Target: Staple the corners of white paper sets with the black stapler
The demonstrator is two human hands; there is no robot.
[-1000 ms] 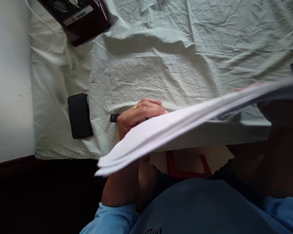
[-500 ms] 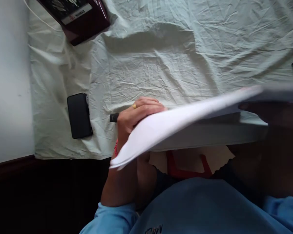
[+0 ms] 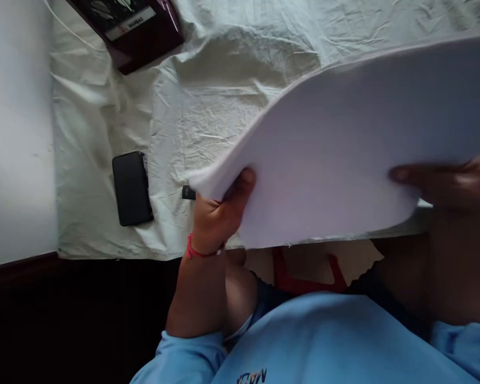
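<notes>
Both hands are gripping a stack of white paper above the cloth-covered surface.

Left hand (image 3: 218, 216) is pinching the stack of paper (image 3: 344, 144) at its left corner, thumb on top, while the right hand (image 3: 448, 181) is clamping the right side, fingers spread over the top sheet. A second ago the left hand was lying flat on the crumpled pale cloth (image 3: 208, 106) on a small dark object (image 3: 188, 192); now it is lifting the sheets, so the stack is tilting up to face the camera. The paper is looking blank, thick and slightly bowed. A black phone (image 3: 131, 188) is lying just to the left, and a dark red box (image 3: 132, 29) is sitting at the far edge.
</notes>
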